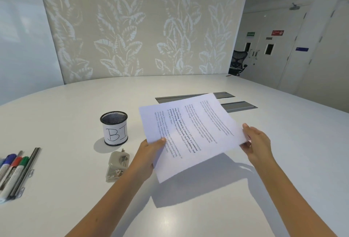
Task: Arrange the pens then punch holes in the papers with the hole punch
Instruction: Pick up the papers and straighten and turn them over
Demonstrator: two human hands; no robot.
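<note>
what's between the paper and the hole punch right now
Nothing visible on the table. The paper is held in the air by the left hand and right hand; the hole punch sits just beside the left hand.

This is an office meeting room. A large white table (75, 104) with rounded edge has two grey cable hatches (238, 106) set into its top, and a black mesh office chair (238, 62) stands at its far corner before a leaf-patterned partition wall (141, 25). Whiteboard markers (13, 168), a mesh pen cup (114, 128), a hole punch (118, 165) and printed papers (188, 134) are desk stationery, and the double doors (258, 51) beyond carry green and red safety signs (277, 32).
</note>
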